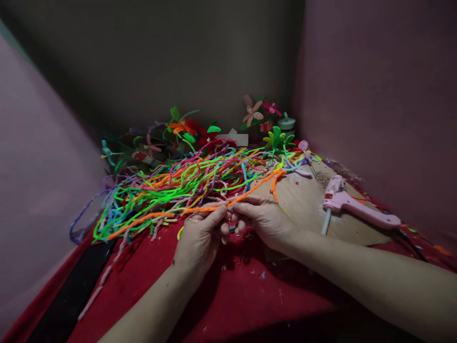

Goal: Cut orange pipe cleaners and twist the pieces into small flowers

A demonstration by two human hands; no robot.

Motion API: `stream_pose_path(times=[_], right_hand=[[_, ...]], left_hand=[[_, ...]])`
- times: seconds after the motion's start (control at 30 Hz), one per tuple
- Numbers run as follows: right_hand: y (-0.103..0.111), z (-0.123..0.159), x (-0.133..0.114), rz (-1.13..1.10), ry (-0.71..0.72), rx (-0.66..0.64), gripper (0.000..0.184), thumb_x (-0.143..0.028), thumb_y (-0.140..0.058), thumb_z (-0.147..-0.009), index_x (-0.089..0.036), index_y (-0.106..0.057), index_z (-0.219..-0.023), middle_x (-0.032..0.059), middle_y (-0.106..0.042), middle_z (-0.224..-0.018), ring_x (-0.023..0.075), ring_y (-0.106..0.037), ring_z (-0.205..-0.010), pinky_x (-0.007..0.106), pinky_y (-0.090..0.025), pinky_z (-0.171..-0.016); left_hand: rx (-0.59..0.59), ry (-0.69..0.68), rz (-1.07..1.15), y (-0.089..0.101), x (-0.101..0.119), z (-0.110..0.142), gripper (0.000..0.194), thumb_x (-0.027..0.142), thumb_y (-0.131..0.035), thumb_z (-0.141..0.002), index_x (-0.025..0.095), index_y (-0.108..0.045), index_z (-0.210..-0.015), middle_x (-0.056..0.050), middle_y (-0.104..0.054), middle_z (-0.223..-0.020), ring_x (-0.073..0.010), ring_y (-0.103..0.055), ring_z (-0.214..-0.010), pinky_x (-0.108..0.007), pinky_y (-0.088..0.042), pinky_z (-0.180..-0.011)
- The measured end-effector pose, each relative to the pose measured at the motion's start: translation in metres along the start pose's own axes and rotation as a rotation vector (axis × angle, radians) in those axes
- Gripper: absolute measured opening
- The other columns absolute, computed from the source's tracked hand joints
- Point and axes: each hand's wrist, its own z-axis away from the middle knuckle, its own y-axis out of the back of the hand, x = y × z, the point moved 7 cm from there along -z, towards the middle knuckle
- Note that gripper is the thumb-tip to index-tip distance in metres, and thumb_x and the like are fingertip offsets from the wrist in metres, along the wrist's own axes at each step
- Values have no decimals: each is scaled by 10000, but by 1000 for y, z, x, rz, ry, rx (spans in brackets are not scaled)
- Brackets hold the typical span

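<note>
Between my two hands runs an orange pipe cleaner, held close to its middle. My left hand pinches it between thumb and fingertips. Right beside that grip, my right hand pinches the same strand, and the two sets of fingertips nearly touch. One end of the strand slants up to the right, over the cardboard. Just beyond my hands lies a tangled heap of pipe cleaners in green, orange, pink, purple and blue. Some small dark thing under my fingertips is too hidden to name.
A pink glue gun rests on a brown cardboard sheet at the right. Pipe-cleaner flowers stand along the back by a lidded jar. A black flat object lies at left on the red cloth, which carries scraps.
</note>
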Motion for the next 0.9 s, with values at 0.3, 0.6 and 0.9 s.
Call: stream_pose_path(times=[0.3,0.6,0.9], right_hand=[[4,-4,-3,8,-16,18,174,-281,-633,-773,-122,-572,-806,2,-631,-644,62,-557,-442,172,-441,-447],[-5,0,2,344,-109,-90,141,-256,-478,-856,-153,-500,-762,-8,-604,-622,61,-512,-392,165,-382,-372],[-5,-1,3,513,-165,-83,99,-147,-418,-860,-157,-493,-795,-26,-576,-592,55,-509,-357,159,-416,-360]], left_hand=[[-19,-23,-130,3,3,-1,162,255,-682,-719,146,-562,-703,31,-551,-508,-69,-459,-406,-162,-356,-355],[-55,-81,-385,-4,12,-1,144,252,-683,-716,143,-591,-697,9,-586,-540,-76,-495,-453,-177,-369,-428],[-93,-67,-522,-5,12,-7,228,290,-687,-700,141,-623,-860,13,-581,-529,-94,-481,-421,-190,-357,-393]])
